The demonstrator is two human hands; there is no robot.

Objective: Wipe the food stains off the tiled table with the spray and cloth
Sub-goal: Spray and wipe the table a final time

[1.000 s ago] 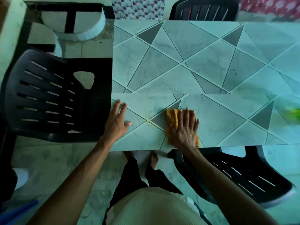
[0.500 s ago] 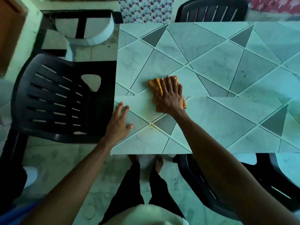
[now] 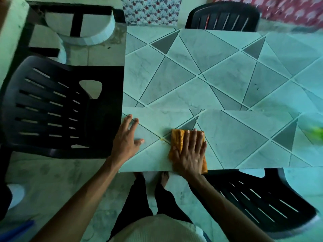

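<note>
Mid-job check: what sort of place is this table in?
Likely a home dining area: a tiled table, a black plastic chair at its left end, a second chair at the far side, and patterned fabric hanging beyond.

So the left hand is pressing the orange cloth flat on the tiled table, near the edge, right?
Not quite: it is the right hand that presses the orange cloth flat on the tiled table, near the edge. The left hand lies on bare tile beside it, touching no cloth. The head view shows this.
</note>
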